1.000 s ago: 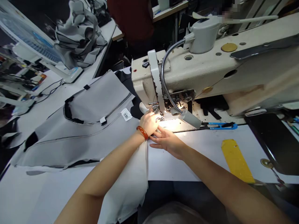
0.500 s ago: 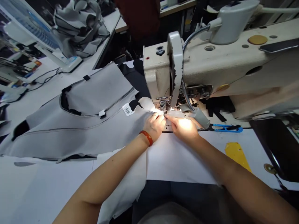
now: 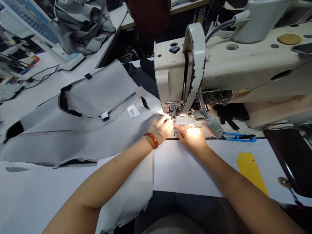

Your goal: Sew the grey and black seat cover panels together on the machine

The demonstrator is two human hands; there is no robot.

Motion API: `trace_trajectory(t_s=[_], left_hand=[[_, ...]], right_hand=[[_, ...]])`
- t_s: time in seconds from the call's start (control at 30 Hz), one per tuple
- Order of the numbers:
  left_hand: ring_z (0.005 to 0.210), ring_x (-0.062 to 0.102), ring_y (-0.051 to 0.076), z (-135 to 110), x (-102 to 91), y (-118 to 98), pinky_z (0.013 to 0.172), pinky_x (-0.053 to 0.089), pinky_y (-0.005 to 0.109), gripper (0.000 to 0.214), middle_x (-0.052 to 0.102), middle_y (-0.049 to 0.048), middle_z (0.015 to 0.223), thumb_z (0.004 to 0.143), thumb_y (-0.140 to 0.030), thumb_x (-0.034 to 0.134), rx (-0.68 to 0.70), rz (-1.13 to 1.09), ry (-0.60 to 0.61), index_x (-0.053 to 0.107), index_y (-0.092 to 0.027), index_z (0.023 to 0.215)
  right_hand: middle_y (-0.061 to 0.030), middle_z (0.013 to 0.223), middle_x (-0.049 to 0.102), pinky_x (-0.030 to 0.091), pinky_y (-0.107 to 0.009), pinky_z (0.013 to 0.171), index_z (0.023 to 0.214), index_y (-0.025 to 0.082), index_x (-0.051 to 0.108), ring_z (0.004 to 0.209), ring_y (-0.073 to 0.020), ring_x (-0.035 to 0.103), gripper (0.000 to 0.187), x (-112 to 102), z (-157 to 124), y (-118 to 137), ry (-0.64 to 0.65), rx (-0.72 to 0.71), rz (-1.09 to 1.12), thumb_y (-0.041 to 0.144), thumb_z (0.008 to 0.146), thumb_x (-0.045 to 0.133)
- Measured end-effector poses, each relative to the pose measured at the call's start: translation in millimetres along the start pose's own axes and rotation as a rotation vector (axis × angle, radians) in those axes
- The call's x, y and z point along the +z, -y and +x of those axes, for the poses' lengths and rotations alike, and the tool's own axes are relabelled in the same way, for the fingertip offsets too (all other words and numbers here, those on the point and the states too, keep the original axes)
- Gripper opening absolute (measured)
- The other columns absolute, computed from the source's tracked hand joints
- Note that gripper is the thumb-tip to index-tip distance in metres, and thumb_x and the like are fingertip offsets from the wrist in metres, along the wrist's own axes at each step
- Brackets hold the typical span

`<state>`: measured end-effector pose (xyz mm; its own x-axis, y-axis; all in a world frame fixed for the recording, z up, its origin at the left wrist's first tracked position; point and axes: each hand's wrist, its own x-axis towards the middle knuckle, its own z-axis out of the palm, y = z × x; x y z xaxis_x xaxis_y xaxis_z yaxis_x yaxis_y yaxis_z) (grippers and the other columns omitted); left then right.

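A grey fabric garment piece [image 3: 109, 138] with dark seams and a white barcode label [image 3: 133, 111] lies left of the sewing machine [image 3: 180, 65]. Its right end runs under my left hand [image 3: 161, 130] to the needle area. The left fingers are curled and pressed together on the fabric edge; an orange-red bangle [image 3: 152, 139] circles that wrist. Just right of the presser foot, my right hand [image 3: 192, 138] has its index finger pointing at the left fingertips, the other fingers folded. Whatever lies under its fingertips is hidden. Lamp light glares on its back.
Blue thread snips [image 3: 240, 137] and a yellow card [image 3: 251, 170] are right of my hands. A lamp head [image 3: 214, 126] hangs close above the right hand. White cloth [image 3: 129, 191] drapes over the front edge. A fan [image 3: 70, 61] and a fabric heap [image 3: 85, 26] stand back left.
The machine appears larger and farther right as the view shifts. The fabric flap by the label lies differently, with less black showing there. Both hands stay by the needle.
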<state>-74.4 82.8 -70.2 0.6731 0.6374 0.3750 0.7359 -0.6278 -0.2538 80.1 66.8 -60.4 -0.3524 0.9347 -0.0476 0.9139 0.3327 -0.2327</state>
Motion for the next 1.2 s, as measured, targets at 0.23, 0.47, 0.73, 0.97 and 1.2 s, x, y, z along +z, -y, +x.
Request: trace_trajectory(t_s=[0.23, 0.47, 0.73, 0.97, 1.2], left_hand=[[0.076, 0.057, 0.017, 0, 3.3, 2, 0.060, 0.039, 0.028, 0.029, 0.062, 0.0053, 0.074, 0.090, -0.009, 0.037, -0.006, -0.027, -0.002, 0.060, -0.014, 0.073], [0.074, 0.057, 0.016, 4, 4.4, 4, 0.057, 0.041, 0.025, 0.032, 0.061, 0.0044, 0.068, 0.089, -0.008, 0.037, 0.005, 0.034, -0.126, 0.058, -0.016, 0.066], [0.073, 0.058, 0.017, 3, 4.6, 2, 0.062, 0.045, 0.028, 0.034, 0.061, 0.0069, 0.070, 0.088, -0.005, 0.033, 0.003, 0.046, -0.070, 0.061, -0.013, 0.071], [0.069, 0.055, 0.016, 2, 2.4, 5, 0.063, 0.046, 0.028, 0.032, 0.061, 0.0057, 0.071, 0.089, -0.007, 0.035, 0.031, 0.005, -0.064, 0.060, -0.014, 0.071], [0.078, 0.058, 0.016, -3, 7.2, 8, 0.076, 0.051, 0.030, 0.034, 0.063, 0.0062, 0.076, 0.091, -0.009, 0.032, 0.089, -0.085, -0.104, 0.061, -0.014, 0.072]], right_hand=[[-0.0065, 0.086, 0.072, 0.038, -0.024, 0.053, 0.112, 0.021, 0.066, 0.076, -0.0192, 0.064, 0.041, 7, -1, -2, -0.074, 0.003, 0.031, 0.012, 0.079, 0.044], [-0.0069, 0.086, 0.072, 0.042, -0.023, 0.057, 0.110, 0.019, 0.067, 0.077, -0.0186, 0.065, 0.040, 12, -1, -7, -0.125, -0.039, 0.064, 0.010, 0.078, 0.044], [-0.0049, 0.077, 0.072, 0.042, -0.027, 0.064, 0.104, 0.021, 0.069, 0.071, -0.0200, 0.062, 0.035, 19, 0, -11, -0.253, -0.124, 0.061, 0.013, 0.078, 0.045], [-0.0043, 0.077, 0.071, 0.042, -0.028, 0.069, 0.107, 0.021, 0.067, 0.071, -0.0198, 0.061, 0.036, 15, 0, -9, -0.218, -0.126, 0.048, 0.014, 0.080, 0.044], [-0.0054, 0.090, 0.072, 0.044, -0.026, 0.068, 0.112, 0.020, 0.065, 0.080, -0.0201, 0.064, 0.038, 13, -1, -6, -0.136, -0.048, 0.065, 0.013, 0.080, 0.045]])
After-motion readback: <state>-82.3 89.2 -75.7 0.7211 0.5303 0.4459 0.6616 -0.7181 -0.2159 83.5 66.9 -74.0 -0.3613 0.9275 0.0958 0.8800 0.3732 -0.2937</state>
